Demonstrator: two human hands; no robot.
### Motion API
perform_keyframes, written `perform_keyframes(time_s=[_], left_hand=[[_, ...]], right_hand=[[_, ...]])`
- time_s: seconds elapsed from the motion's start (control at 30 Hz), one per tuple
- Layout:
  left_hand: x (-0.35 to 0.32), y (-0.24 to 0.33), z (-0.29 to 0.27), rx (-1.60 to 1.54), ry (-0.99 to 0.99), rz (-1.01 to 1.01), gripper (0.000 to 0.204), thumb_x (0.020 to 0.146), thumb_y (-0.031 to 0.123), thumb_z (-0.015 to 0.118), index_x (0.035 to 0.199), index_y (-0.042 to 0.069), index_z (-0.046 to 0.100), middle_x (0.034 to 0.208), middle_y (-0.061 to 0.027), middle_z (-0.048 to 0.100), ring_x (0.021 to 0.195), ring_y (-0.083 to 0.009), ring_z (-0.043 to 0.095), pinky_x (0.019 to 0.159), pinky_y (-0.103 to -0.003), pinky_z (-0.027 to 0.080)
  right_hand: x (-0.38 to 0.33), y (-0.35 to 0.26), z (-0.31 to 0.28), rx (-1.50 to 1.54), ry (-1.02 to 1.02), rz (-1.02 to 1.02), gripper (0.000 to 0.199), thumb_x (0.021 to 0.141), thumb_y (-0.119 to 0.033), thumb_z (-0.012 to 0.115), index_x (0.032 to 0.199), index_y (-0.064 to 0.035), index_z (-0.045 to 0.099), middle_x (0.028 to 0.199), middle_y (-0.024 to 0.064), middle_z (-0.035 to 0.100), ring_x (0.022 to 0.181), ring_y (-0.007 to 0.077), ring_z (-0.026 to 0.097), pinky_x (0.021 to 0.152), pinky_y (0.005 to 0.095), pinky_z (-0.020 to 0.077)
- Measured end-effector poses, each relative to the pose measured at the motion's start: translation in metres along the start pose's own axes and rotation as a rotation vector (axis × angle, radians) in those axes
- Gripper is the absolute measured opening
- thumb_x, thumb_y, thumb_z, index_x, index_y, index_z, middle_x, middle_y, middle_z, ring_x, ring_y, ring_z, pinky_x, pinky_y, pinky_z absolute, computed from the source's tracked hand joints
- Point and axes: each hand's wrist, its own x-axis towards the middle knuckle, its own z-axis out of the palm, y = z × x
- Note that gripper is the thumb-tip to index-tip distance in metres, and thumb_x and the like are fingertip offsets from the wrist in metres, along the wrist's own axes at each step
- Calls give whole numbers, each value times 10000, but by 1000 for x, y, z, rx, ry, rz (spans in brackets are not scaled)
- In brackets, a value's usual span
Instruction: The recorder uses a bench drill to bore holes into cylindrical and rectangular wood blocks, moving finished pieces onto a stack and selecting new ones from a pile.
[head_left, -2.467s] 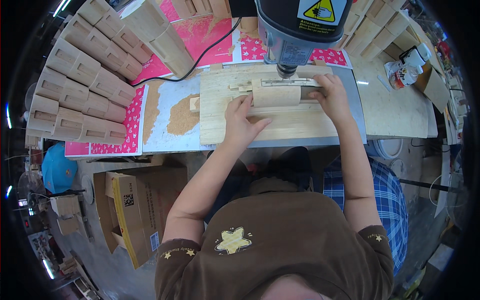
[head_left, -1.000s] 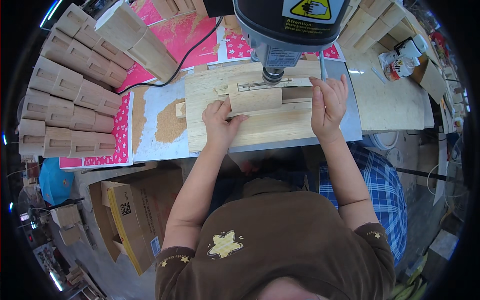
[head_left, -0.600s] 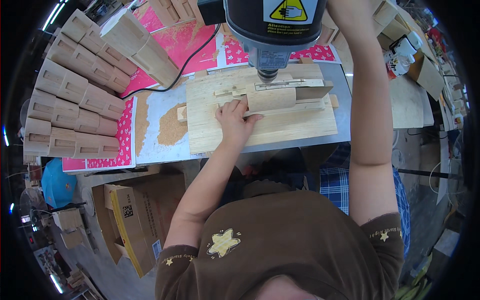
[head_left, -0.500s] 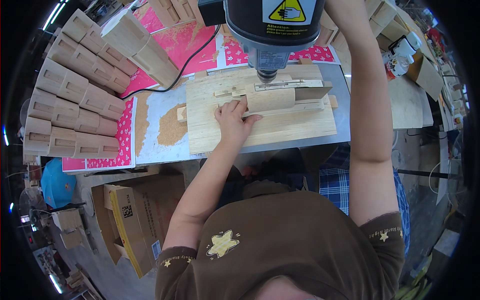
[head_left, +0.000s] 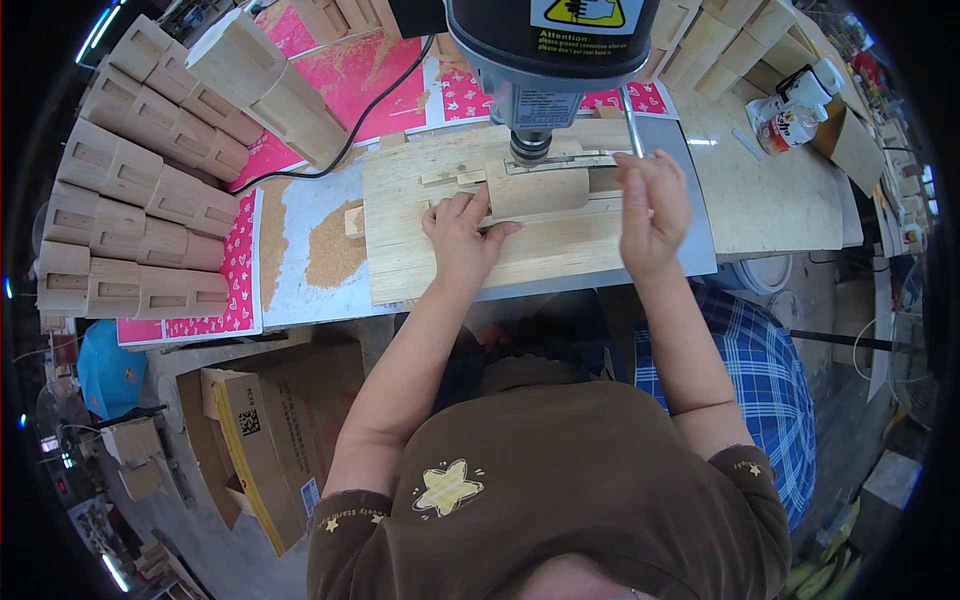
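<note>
A rounded wooden block [head_left: 538, 192] lies in a wooden jig on a flat board [head_left: 420, 262]. My left hand [head_left: 462, 238] grips the block's left end, its fingers at the end and its thumb along the near side. Right above the block's far side hangs the chuck [head_left: 529, 147] of a drill press [head_left: 550, 50]. A slotted metal strip [head_left: 565, 162] runs along that far side. To the right of the block, my right hand [head_left: 655, 208] is closed at the lower end of the press's metal lever [head_left: 632, 120]. Whether the bit touches the wood is hidden.
Stacked wooden pieces with slots [head_left: 140, 215] fill the left side. A taller wooden piece [head_left: 270, 90] stands beside a black cable [head_left: 385, 95]. Sawdust [head_left: 335, 250] lies left of the board. White bottles [head_left: 795, 115] stand at right; a cardboard box [head_left: 285, 430] sits below the table.
My right hand has come down and toward me from the upper right side of the press, bringing the lever into view. The chuck looks slightly lower. My left hand stays at the block.
</note>
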Motion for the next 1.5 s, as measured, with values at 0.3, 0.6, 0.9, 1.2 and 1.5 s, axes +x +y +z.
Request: perform_keyframes(time_s=[0.3,0.6,0.9,1.2,1.5], left_hand=[[-1,-1,2,19,10,11,576,612,330,773,1115,101,612,825,-11,563,854,-201,511,842,-392,284],[8,6,-3,-86,-75,-105,560,583,319,802,1086,128,644,811,3,575,867,-177,536,864,-396,274],[14,10,-12,-243,-71,-132,331,615,209,781,911,108,673,833,-10,573,792,-177,548,855,-343,318],[-42,-56,-101,-449,86,-68,220,624,93,763,795,22,646,706,-33,570,621,-137,536,565,-240,415],[-50,-7,-149,-928,-19,-884,263,778,242,709,696,5,627,544,-9,532,406,-53,413,387,-201,305]], right_hand=[[16,6,-1,152,145,-189,81,819,-3,540,841,-3,618,711,98,577,621,235,524,613,339,421],[177,21,9,18,-8,168,344,936,-273,463,841,41,568,726,147,579,635,226,525,618,325,424],[18,68,-9,-121,-578,138,345,900,-289,501,1185,-97,533,1041,78,587,1015,268,526,890,357,384],[-21,49,-22,-242,-600,55,277,733,-150,663,987,-89,572,905,61,546,906,265,503,793,378,373],[-30,12,-17,-81,-651,87,284,705,-113,683,965,-58,584,894,78,553,873,283,496,779,378,396]])
